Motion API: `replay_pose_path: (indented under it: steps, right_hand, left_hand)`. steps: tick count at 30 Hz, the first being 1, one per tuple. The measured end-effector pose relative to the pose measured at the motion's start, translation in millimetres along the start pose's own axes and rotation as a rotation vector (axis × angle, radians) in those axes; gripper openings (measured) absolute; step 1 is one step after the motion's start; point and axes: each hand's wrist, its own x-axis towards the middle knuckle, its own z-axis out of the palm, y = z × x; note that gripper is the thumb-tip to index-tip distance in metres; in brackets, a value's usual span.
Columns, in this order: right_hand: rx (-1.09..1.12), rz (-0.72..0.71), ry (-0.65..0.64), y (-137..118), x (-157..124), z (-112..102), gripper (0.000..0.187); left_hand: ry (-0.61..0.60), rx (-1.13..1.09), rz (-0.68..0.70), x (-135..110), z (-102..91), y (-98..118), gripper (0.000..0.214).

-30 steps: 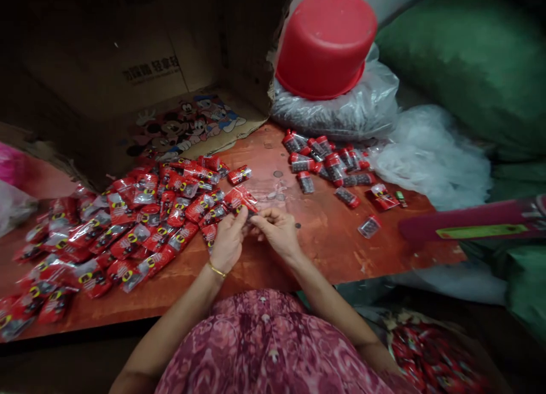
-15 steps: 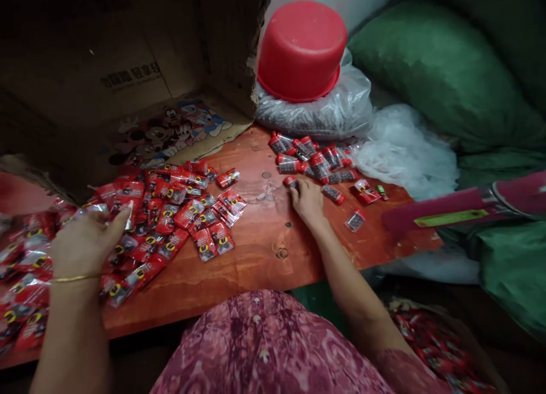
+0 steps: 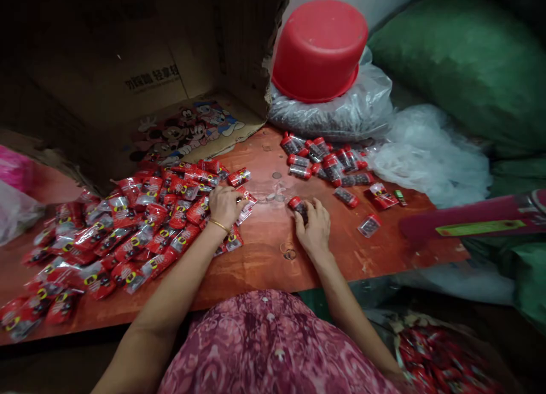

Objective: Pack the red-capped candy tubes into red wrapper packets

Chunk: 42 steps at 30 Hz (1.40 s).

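My left hand (image 3: 224,205) rests with curled fingers on a small stack of red printed packets (image 3: 246,203) at the right edge of a big heap of the same packets (image 3: 128,229). My right hand (image 3: 313,226) is closed on a small clear vial with a red cap (image 3: 297,206), held just above the reddish wooden table (image 3: 264,257). A cluster of more red-capped vials (image 3: 328,164) lies farther back on the right.
An open cardboard box with cartoon print (image 3: 140,92) stands at the back left. An upturned red basin (image 3: 319,50) sits on a clear plastic bag (image 3: 341,112). Crumpled plastic (image 3: 426,152), green sacks (image 3: 460,70) and a pink strip (image 3: 473,220) lie right.
My left hand swung out to the far left over the heap and has come back to the packet stack. My right hand reached to the vials and pulled back holding one.
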Motion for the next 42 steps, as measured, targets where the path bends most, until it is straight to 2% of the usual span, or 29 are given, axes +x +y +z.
replay_pose_path:
  steps: [5,9,11,15,18,20,21,22,25,26,27,29,32,36,38,40,42]
  right_hand:
    - [0.030,0.021,0.007,-1,2,-5,0.035]
    - [0.160,0.050,0.052,-19,4,-18,0.030]
    - [0.352,0.076,0.019,-38,6,-23,0.029]
    - [0.935,0.222,-0.214,-83,17,-23,0.029]
    - [1.083,0.259,-0.262,-101,27,-17,0.025]
    - [1.058,0.265,-0.218,-101,29,-15,0.028]
    - [1.040,0.272,-0.190,-99,28,-15,0.031]
    - [1.018,0.277,-0.162,-97,27,-16,0.033]
    - [0.958,0.257,-0.122,-91,18,-18,0.036]
    - [0.946,0.239,-0.129,-92,15,-18,0.035]
    - [0.936,0.219,-0.141,-93,12,-18,0.034]
    - [0.916,0.184,-0.170,-96,7,-16,0.032]
    - [0.863,0.146,-0.208,-94,5,-14,0.035]
    - [0.744,0.084,-0.198,-61,15,-26,0.029]
    - [0.610,0.021,-0.190,-35,23,-36,0.028]
    - [0.317,-0.085,-0.235,-12,28,-42,0.044]
    - [0.062,-0.142,-0.301,3,29,-42,0.048]
  left_hand:
    - [-0.001,-0.033,-0.056,1,-0.6,1,0.019]
    - [0.106,-0.078,-0.028,-6,-0.1,4,0.022]
    - [0.186,-0.115,-0.026,-12,-2.2,9,0.022]
    - [0.286,-0.215,0.036,-26,-12.8,28,0.019]
    - [0.299,-0.294,0.057,-36,-20.3,38,0.015]
    - [0.313,-0.404,-0.016,-42,-22.9,39,0.020]
    - [0.282,-0.489,-0.082,-46,-23.2,39,0.024]
    - [0.209,-0.598,-0.161,-49,-22.8,39,0.030]
    - [-0.126,-1.030,-0.424,-56,-18.4,41,0.044]
    - [-0.190,-1.174,-0.493,-57,-16.4,43,0.044]
    - [-0.205,-1.303,-0.548,-57,-14.6,46,0.043]
    - [-0.159,-1.484,-0.632,-57,-12.3,52,0.041]
    - [-0.132,-1.605,-0.735,-53,-13.9,57,0.040]
    - [-0.169,-1.640,-0.814,-47,-20.5,52,0.036]
    - [-0.161,-1.636,-0.833,-45,-22.2,48,0.037]
    - [-0.162,-1.633,-0.840,-43,-21.6,46,0.038]
    - [-0.185,-1.643,-0.843,-42,-19.4,48,0.039]
